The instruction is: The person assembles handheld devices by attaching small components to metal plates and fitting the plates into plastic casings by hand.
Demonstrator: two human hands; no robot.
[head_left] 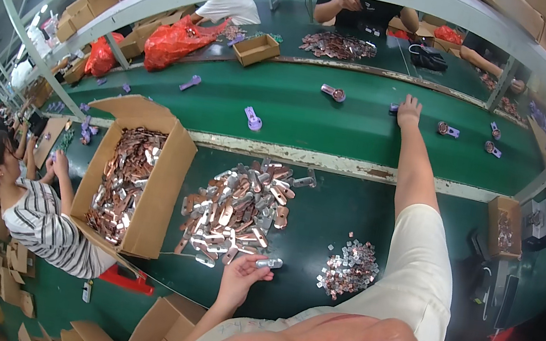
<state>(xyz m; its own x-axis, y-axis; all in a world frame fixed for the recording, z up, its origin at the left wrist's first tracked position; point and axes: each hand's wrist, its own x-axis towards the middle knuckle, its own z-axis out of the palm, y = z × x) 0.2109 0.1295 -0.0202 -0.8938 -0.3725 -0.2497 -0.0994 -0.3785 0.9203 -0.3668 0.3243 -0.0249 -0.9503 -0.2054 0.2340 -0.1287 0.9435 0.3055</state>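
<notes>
Near the table's front, my left hand pinches a small silvery metal piece with rounded ends. A heap of similar silver and copper-coloured metal pieces lies just beyond it. My right arm stretches far forward over the green conveyor belt. There my right hand has its fingers closed over a purple plastic part, and only one end of that part shows. Nearer to me, beside my right sleeve, lies a pile of tiny square metal bits.
A cardboard box full of metal pieces stands left of the heap. Several purple parts, including one with a round copper-coloured end, lie on the belt. A small box sits at right. Co-workers sit at left and across the belt.
</notes>
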